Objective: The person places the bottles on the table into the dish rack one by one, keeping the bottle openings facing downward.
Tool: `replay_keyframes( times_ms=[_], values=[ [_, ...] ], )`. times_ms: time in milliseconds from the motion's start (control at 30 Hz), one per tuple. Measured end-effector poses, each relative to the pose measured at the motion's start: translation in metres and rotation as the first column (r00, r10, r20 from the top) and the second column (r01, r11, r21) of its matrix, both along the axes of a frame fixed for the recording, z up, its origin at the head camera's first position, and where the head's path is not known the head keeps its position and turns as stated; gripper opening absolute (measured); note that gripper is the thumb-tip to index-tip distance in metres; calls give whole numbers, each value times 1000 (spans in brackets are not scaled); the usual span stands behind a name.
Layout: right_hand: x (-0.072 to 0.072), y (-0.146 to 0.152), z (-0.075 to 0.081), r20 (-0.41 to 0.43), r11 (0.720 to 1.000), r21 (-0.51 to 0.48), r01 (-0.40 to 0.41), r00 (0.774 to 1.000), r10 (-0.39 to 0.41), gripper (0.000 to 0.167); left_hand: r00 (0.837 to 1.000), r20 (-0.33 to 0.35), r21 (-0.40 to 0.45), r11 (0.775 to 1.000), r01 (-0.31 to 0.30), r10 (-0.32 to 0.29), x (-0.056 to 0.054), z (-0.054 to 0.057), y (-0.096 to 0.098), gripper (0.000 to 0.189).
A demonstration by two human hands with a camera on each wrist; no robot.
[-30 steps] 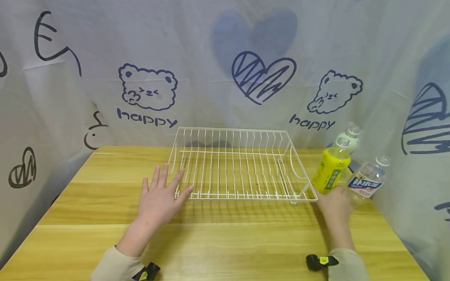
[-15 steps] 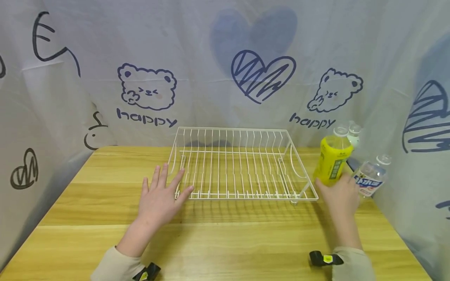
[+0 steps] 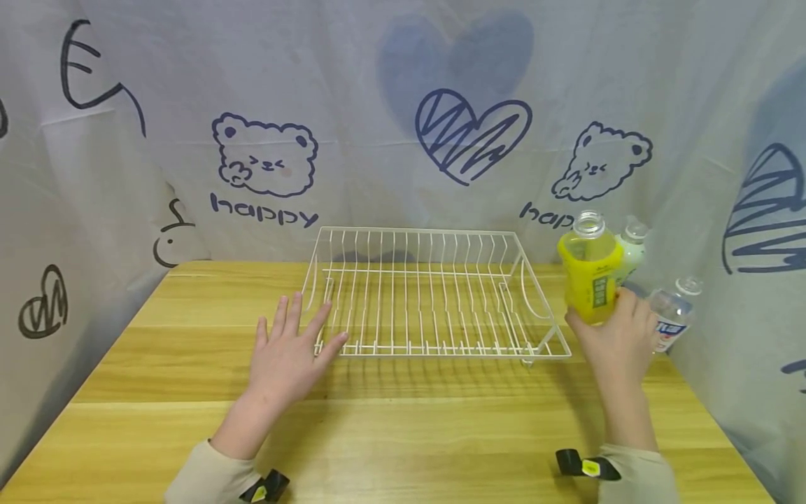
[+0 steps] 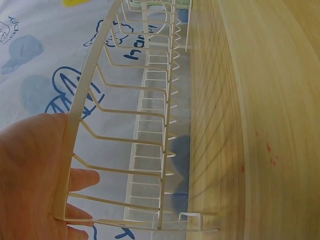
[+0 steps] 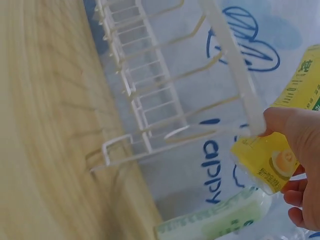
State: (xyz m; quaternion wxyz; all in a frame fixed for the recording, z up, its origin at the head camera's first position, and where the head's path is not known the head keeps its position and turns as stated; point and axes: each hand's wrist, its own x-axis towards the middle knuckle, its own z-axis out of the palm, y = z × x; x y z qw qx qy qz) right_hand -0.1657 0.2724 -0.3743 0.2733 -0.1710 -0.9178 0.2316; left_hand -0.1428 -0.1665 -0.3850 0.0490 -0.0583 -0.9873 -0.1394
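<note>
Widely splayed, left hand [image 3: 285, 364] touching white rack [image 4: 81, 95], right hand [image 3: 623, 339] gripping yellow bottle [image 3: 587, 276] above the table [image 3: 428, 441]

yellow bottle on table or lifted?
Lifted: the right hand grips the yellow bottle, its base clear of the tabletop in the right wrist view.

My left sleeve [image 3: 208, 477] and right sleeve [image 3: 637, 479]: both beige. On each I wear a black strap [image 3: 609, 470], yellow label [image 3: 590, 467].

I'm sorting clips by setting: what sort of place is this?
Probably a makeshift recording booth: doodle-covered cloth hangs behind and on both sides of a wooden table, and black devices sit at both wrists.
</note>
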Motion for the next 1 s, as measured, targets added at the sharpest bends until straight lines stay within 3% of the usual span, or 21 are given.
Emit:
replay_keyframes(
  times_ms=[367, 767, 1000],
  values=[
    [8, -27, 19, -118, 996, 55, -68, 990, 74, 74, 1000, -6, 5, 1000, -3, 3, -1, 0, 0, 76],
    [9, -51, 12, -248, 955, 246, -166, 942, 227, 72, 1000, -16, 18, 1000, -1, 2, 0, -1, 0, 77],
    [7, -63, 6, -237, 927, 303, -221, 925, 298, 72, 1000, -13, 48, 999, 4, -3, 0, 0, -2, 78]
  ],
)
